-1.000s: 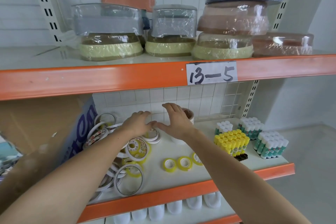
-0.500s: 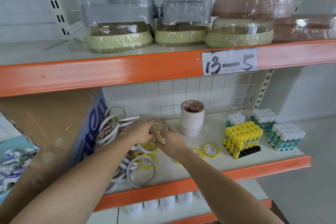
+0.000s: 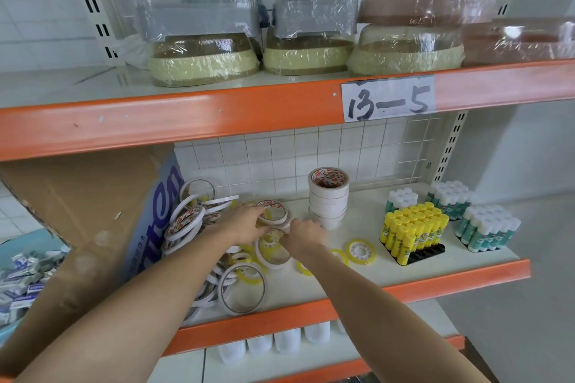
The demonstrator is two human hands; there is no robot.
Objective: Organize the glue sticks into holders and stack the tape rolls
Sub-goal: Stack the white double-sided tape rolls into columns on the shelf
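A stockroom or stationery shop was shown. Orange-edged metal shelving [image 3: 217,115] was marked with a handwritten label "13-5" [image 3: 389,98], and goods were kept in bulk: plastic-wrapped containers [image 3: 199,31], glue sticks [image 3: 413,227], tape rolls [image 3: 328,199].

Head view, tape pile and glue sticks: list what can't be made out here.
- Head view: what each hand grips. The left hand and right hand cover the thin tape rolls under their fingers.
- Print on the tall tape stack: too small.
- Yellow glue sticks: labels too small; their black holder is mostly hidden.
- Cardboard box: its blue lettering is partly hidden.
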